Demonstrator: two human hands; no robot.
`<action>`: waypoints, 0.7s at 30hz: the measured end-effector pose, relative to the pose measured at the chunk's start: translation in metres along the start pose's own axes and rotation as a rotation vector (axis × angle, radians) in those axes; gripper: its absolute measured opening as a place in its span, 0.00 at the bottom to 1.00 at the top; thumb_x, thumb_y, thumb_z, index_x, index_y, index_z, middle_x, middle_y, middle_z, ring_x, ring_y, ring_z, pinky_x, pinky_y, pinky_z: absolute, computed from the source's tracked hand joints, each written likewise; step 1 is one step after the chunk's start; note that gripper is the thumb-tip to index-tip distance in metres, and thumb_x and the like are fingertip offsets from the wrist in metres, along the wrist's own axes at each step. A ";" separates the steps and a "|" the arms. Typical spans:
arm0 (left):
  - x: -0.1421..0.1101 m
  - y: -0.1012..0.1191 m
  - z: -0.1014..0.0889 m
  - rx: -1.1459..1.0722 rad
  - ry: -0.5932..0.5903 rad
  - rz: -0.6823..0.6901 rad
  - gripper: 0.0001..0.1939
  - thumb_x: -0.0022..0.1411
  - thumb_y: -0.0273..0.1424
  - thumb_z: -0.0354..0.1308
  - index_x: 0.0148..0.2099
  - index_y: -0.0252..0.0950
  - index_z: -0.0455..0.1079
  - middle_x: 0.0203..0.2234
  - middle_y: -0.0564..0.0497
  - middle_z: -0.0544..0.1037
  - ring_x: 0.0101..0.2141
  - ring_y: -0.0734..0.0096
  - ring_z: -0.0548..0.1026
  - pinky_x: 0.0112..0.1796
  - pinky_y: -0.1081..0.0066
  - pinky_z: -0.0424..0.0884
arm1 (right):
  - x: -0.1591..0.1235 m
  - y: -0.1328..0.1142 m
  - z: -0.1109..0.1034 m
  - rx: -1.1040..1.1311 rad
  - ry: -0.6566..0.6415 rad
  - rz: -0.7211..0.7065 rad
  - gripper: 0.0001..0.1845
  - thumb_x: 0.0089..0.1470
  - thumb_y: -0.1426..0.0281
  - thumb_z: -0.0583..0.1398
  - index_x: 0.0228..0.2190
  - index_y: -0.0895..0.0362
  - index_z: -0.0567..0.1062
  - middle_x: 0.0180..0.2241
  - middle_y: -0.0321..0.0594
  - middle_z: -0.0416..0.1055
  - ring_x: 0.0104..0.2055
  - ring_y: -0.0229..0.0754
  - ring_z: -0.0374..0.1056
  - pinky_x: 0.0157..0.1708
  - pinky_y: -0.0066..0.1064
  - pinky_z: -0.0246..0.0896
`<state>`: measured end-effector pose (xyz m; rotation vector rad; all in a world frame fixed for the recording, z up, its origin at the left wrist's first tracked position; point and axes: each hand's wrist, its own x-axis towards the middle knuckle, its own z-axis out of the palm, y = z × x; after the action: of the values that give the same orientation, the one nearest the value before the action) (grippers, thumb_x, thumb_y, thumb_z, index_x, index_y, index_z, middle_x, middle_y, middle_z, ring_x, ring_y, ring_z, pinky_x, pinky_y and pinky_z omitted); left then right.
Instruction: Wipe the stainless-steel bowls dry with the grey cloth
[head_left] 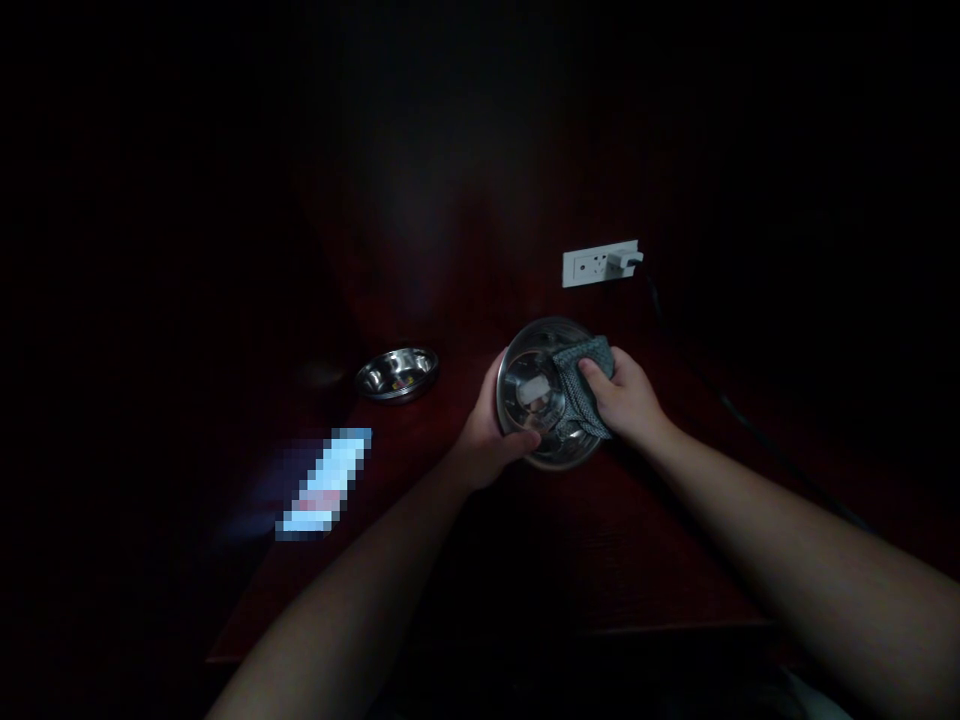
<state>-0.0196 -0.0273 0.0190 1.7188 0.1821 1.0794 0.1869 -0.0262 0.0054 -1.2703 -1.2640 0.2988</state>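
A shiny steel bowl (534,390) is tilted toward me above a dark red table (637,560). My left hand (484,430) grips the bowl's left rim, thumb over the edge. My right hand (626,398) presses a grey cloth (581,385) against the bowl's inside and right rim, fingers closed on the cloth.
A second steel bowl (396,373) rests on the table to the left. A glowing, blurred-out flat object (326,483) lies nearer the left front. On the wall behind, a white socket (592,265) holds a plug (624,262) whose dark cable (735,410) runs right. The room is very dark.
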 end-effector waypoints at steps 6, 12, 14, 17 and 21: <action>-0.006 -0.004 0.002 0.094 0.046 0.007 0.50 0.52 0.37 0.62 0.66 0.39 0.32 0.60 0.39 0.57 0.59 0.49 0.56 0.58 0.49 0.52 | -0.001 0.000 0.002 0.086 -0.019 0.087 0.19 0.47 0.52 0.59 0.30 0.55 0.68 0.27 0.38 0.68 0.28 0.41 0.63 0.27 0.33 0.60; -0.007 -0.005 0.002 0.137 0.042 0.029 0.52 0.53 0.37 0.61 0.66 0.41 0.26 0.61 0.38 0.54 0.60 0.50 0.55 0.59 0.50 0.52 | -0.003 -0.004 0.008 0.324 -0.070 0.190 0.20 0.46 0.52 0.59 0.31 0.55 0.70 0.28 0.38 0.71 0.27 0.41 0.66 0.27 0.33 0.63; -0.008 -0.005 0.002 0.139 0.034 0.028 0.52 0.53 0.36 0.61 0.66 0.41 0.27 0.61 0.39 0.54 0.60 0.50 0.56 0.58 0.49 0.52 | -0.003 -0.005 0.009 0.331 -0.071 0.181 0.19 0.46 0.52 0.59 0.32 0.56 0.70 0.28 0.38 0.72 0.28 0.41 0.67 0.28 0.33 0.63; -0.008 -0.007 0.000 0.145 0.053 0.031 0.51 0.52 0.35 0.62 0.66 0.41 0.29 0.61 0.38 0.55 0.59 0.50 0.57 0.58 0.49 0.53 | -0.003 -0.004 0.009 0.263 -0.048 0.144 0.19 0.47 0.53 0.59 0.32 0.56 0.70 0.29 0.39 0.72 0.29 0.41 0.67 0.30 0.34 0.63; -0.010 -0.012 -0.002 0.153 0.099 0.028 0.48 0.52 0.34 0.62 0.66 0.40 0.34 0.59 0.39 0.58 0.58 0.50 0.58 0.57 0.50 0.54 | -0.003 -0.003 0.007 0.180 -0.040 0.119 0.20 0.47 0.54 0.59 0.34 0.57 0.70 0.31 0.41 0.72 0.31 0.43 0.67 0.32 0.36 0.64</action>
<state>-0.0224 -0.0270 0.0039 1.8090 0.3101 1.1985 0.1789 -0.0254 0.0046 -1.1912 -1.1695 0.5146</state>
